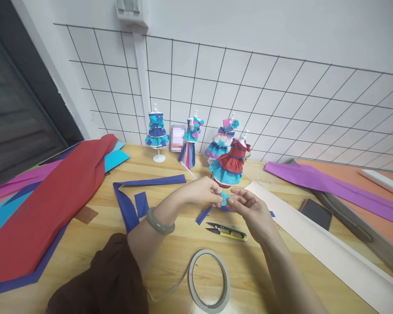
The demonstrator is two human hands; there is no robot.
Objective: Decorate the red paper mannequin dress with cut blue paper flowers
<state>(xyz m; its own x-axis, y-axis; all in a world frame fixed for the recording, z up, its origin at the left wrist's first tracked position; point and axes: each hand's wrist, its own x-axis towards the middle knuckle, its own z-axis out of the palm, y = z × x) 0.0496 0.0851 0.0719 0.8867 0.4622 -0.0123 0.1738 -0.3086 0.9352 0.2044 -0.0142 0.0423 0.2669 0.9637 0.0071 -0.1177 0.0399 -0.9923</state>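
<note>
Between my two hands is a small light-blue paper flower (225, 199). My left hand (205, 191) pinches its left side, and the fingertips of my right hand (247, 206) close on its right edge. Just behind the hands stands a miniature dress form in a red and turquoise dress (232, 161). Below them lie thread snips (227, 231) with a yellow and green handle. Nearer to me, a roll of tape (227, 279) rests flat, its loose end trailing left. Dark-blue paper scraps (203, 216) lie under and beside my hands.
More dressed forms stand at the back: a blue one (157, 131), a slim one (192, 139) and a pink-and-blue one (220, 141). Coloured sheets (59, 205) pile up at left. A white strip (314, 235), a phone (316, 213) and purple material (334, 183) lie right. A wire grid (212, 83) backs the table.
</note>
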